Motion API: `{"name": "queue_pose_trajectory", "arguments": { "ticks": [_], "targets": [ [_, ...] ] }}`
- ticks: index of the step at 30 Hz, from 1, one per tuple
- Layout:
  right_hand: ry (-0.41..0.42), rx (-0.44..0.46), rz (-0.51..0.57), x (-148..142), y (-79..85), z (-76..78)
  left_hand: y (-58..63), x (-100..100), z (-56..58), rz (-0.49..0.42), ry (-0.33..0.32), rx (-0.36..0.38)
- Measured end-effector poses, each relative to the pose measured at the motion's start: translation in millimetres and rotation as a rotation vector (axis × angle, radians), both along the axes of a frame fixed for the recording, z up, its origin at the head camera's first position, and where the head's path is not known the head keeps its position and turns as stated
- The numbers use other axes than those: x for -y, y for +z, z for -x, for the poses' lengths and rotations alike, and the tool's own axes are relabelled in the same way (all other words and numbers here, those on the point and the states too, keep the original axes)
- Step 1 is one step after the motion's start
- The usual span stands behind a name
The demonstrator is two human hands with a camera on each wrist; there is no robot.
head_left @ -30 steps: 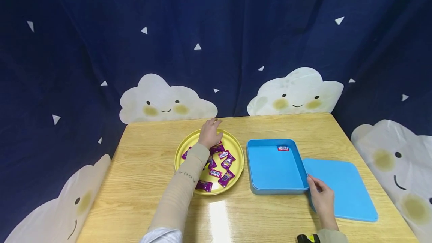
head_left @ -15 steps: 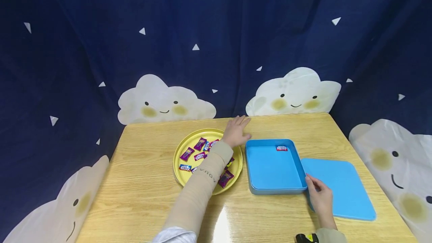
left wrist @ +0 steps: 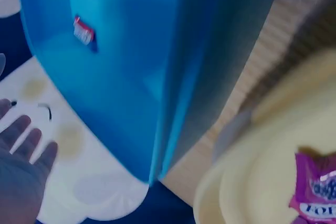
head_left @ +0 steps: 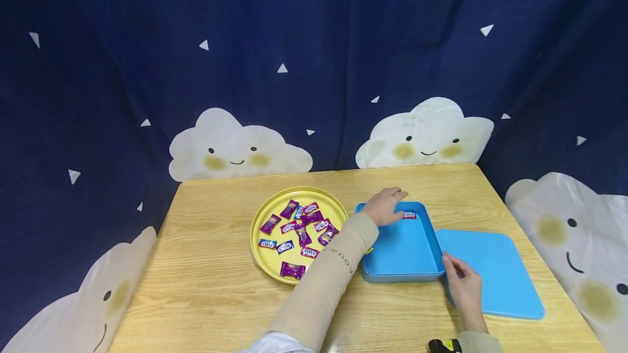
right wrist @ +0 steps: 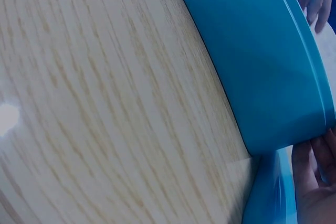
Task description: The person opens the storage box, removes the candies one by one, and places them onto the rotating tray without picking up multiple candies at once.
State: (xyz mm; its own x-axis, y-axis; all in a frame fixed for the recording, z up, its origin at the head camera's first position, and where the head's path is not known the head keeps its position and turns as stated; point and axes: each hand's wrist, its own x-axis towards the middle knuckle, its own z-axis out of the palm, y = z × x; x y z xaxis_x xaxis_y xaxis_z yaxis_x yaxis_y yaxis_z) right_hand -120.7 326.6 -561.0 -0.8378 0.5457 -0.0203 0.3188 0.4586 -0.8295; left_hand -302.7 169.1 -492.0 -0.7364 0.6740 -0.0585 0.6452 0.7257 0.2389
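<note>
My left hand (head_left: 385,207) is over the back left part of an open blue box (head_left: 407,249), its fingers stretched out. In the left wrist view its fingers (left wrist: 20,135) look spread and straight, with nothing showing between them; the thumb is out of that view. One red-and-white wrapped candy (head_left: 409,215) lies inside the box near the back wall. My right hand (head_left: 462,282) pinches the box's front right corner at the rim. Left of the box, a round yellow tray (head_left: 272,261) bears several wrapped candies, among them a purple one (head_left: 270,224).
A flat blue lid (head_left: 510,277) lies on the wooden table (head_left: 206,244), right of the box and partly beneath the right hand. The left sleeve (head_left: 324,282) crosses over the tray's right edge. Behind the table hangs a dark blue curtain (head_left: 319,42) with white clouds.
My left hand has swung right from above the yellow tray to above the blue box, uncovering more candies. The right hand stays at the box corner.
</note>
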Motion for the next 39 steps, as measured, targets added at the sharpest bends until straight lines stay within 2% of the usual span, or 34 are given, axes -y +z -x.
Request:
{"name": "queue_pose_trajectory", "arguments": {
  "ticks": [3,6,13,18,22,29,31,36,39],
  "targets": [
    [0.000,0.014,0.013,1,1.6,1.1,-3.4,-9,-4.1,0.008,-0.044,0.039],
    [0.003,0.018,0.012,2,2.3,2.8,-6.9,-15,-6.6,0.040,-0.051,0.060],
    [0.011,0.015,-0.003,3,-0.1,6.2,-17.9,-25,-9.2,0.124,0.000,0.131],
    [0.020,0.011,0.006,3,0.1,7.8,-18.4,-27,-13.4,0.192,0.024,0.181],
    [0.032,0.001,0.005,5,0.6,8.6,-20.4,-28,-16.2,0.217,0.045,0.189],
    [0.034,0.009,0.013,7,-0.9,9.3,-36.6,-31,-13.6,0.271,0.107,0.214],
    [0.033,0.014,0.018,8,-0.9,9.3,-34.1,-30,-17.2,0.275,0.119,0.215],
    [0.008,0.001,0.033,5,-1.8,6.7,-13.9,-25,-35.2,0.292,0.115,0.218],
    [-0.030,-0.005,0.027,0,-2.9,4.8,-15.1,-33,-38.8,0.309,0.113,0.219]
  ]
}}
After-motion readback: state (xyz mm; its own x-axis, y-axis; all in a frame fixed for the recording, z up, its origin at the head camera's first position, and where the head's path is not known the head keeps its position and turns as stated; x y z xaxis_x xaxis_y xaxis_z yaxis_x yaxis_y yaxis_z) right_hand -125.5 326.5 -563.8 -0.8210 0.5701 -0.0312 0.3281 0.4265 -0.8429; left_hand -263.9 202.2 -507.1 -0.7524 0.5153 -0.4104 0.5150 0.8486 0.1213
